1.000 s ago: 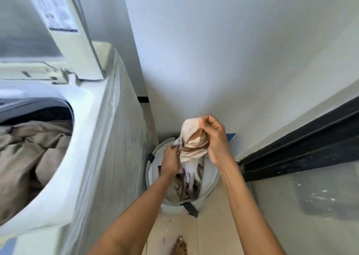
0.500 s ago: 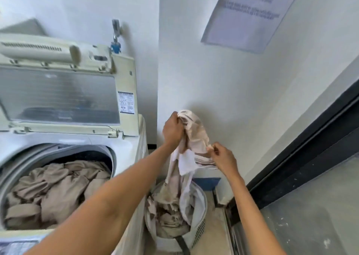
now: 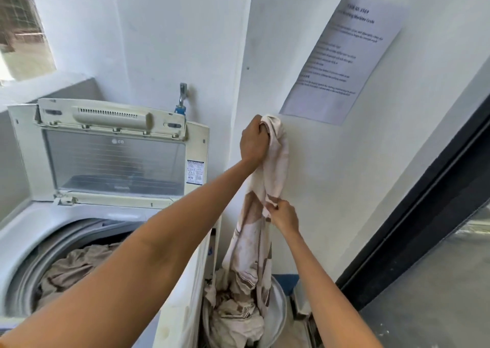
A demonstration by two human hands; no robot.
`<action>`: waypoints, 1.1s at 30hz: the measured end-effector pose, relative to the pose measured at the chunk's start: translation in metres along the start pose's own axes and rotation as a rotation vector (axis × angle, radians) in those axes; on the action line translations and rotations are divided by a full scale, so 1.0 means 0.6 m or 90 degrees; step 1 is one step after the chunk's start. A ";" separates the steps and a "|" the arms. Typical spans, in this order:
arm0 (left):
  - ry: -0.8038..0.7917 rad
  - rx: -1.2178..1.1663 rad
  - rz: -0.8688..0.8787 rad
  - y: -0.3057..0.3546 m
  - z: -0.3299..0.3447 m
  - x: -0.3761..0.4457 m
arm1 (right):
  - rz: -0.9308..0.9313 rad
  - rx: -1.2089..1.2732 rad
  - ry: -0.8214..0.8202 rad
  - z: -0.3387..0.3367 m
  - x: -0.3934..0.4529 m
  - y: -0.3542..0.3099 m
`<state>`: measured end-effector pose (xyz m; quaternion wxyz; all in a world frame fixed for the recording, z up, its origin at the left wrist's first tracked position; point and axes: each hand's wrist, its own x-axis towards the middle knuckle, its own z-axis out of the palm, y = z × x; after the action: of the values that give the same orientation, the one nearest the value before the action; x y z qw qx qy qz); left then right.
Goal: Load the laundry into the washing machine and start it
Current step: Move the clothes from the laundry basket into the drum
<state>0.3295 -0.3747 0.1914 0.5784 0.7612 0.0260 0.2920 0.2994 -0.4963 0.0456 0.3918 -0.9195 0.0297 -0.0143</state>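
- The left hand (image 3: 254,141) was raised well above the laundry basket (image 3: 278,308), its fingers (image 3: 262,129) curled tight round the top end of a cream cloth with brown stripes (image 3: 275,167).
- The right hand (image 3: 284,216) was lower, still above the basket, pinching a fold of the same cloth between thumb and fingers.
- The cloth hung in a long drape from the left hand, past the right hand, down to the basket; its bottom end lay among the other laundry there.
- The basket, white and round, stood on the floor just to the right of the washing machine (image 3: 169,289) and held a heap of crumpled pale clothes (image 3: 233,313).
- The washing machine was a top loader, left of the basket, with its lid (image 3: 114,159) standing upright and open.
- Inside the machine's drum lay beige clothes (image 3: 77,265), partly hidden by the left forearm.
- A tap with a blue fitting (image 3: 182,101) was on the wall behind the machine, above the lid.
- A printed paper notice (image 3: 342,56) was stuck to the wall above the basket, up and to the right of the left hand; its text was too small to read.
- A dark door frame (image 3: 413,215) ran down to the right of the basket.
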 end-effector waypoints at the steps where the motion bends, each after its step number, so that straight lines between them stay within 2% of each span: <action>1: -0.015 0.015 -0.009 -0.010 -0.012 0.004 | 0.012 0.007 0.023 -0.009 0.002 0.000; 5: -0.144 0.131 -0.066 -0.077 -0.055 0.005 | 0.050 0.240 0.196 -0.089 0.043 -0.034; 7: -0.219 0.173 -0.099 -0.111 -0.060 -0.010 | 0.008 0.333 0.203 -0.129 0.056 -0.073; 9: -0.262 0.171 -0.132 -0.136 -0.049 -0.035 | -0.044 0.321 0.141 -0.138 0.060 -0.097; 11: -0.269 0.154 -0.161 -0.145 -0.031 -0.060 | -0.063 0.236 0.049 -0.118 0.053 -0.097; 14: -0.226 0.125 -0.152 -0.143 -0.006 -0.077 | -0.069 0.047 -0.061 -0.064 0.033 -0.051; 16: -0.179 0.093 -0.142 -0.133 0.000 -0.074 | -0.049 0.026 -0.139 -0.035 0.005 -0.018; 18: -0.177 0.076 -0.119 -0.117 0.004 -0.063 | -0.046 0.010 -0.162 -0.012 -0.008 0.008; 21: -0.199 0.043 -0.061 -0.082 0.014 -0.052 | -0.028 0.060 -0.054 0.000 0.000 0.005; 26: -0.060 -0.075 -0.015 -0.057 -0.009 -0.018 | -0.120 0.089 0.105 -0.051 0.030 -0.094; 29: -0.036 -0.070 0.024 -0.094 -0.040 -0.023 | -0.144 0.217 0.138 -0.099 0.047 -0.169; 31: -0.083 -0.028 -0.031 -0.152 -0.043 -0.060 | -0.176 0.321 0.156 -0.131 0.057 -0.209; 33: -0.207 0.089 -0.132 -0.219 -0.036 -0.102 | -0.196 0.431 0.172 -0.158 0.065 -0.245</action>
<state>0.3081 -0.3359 0.0517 0.5480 0.8297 0.0307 0.1020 0.3401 -0.4655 0.2170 0.6583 -0.7220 -0.0638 -0.2031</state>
